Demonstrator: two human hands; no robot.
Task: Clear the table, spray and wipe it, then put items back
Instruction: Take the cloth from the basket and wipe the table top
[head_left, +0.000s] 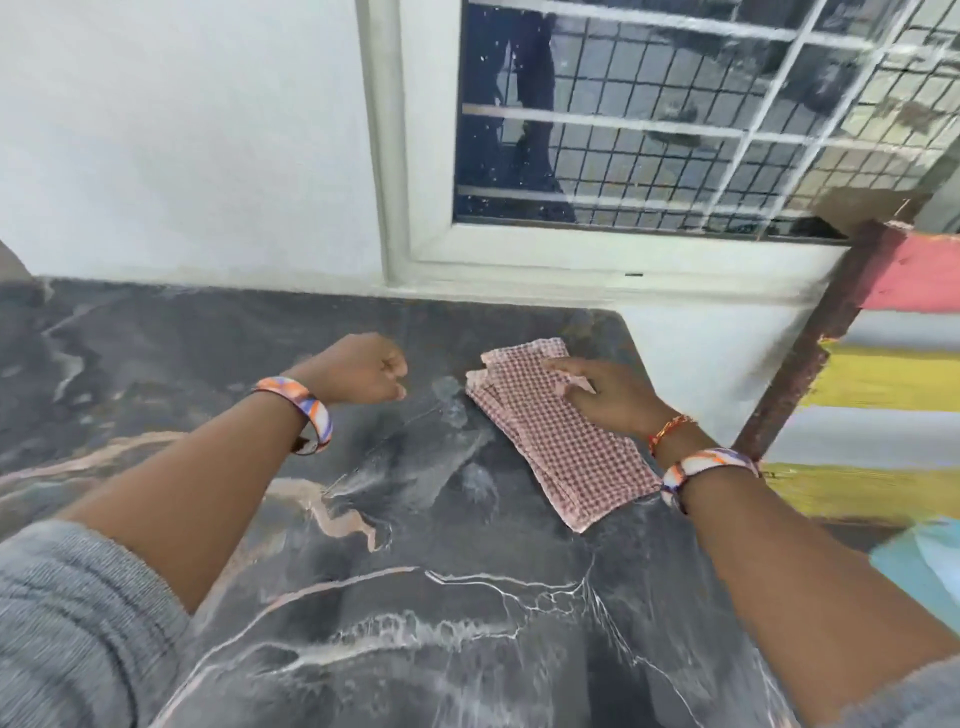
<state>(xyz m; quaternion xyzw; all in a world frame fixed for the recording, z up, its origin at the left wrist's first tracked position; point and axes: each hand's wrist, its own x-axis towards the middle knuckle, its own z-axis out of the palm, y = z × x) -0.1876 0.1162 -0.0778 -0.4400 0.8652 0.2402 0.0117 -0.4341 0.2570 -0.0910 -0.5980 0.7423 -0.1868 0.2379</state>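
1 cloth (550, 431), 2 hands, 1 table (363, 597)

Wiping a dark marble counter (363, 597).
Checked cloth (550, 436) folded flat under right fingers (563, 370); left hand (358, 369) fisted, apart.

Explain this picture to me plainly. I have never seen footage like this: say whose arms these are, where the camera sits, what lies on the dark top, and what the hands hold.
There is no machine here. A person wears a wide-angle camera on the head, looking forward and down, so both arms reach in from the bottom of the one view. The dark marbled table stands against a white wall under a barred window. On it lies a folded red-and-white checked cloth, near the right edge. The right hand rests flat on the cloth, fingers straight, pressing rather than gripping. The left hand hovers beside it, curled into a loose fist and holding nothing. Each wrist wears a patterned band.
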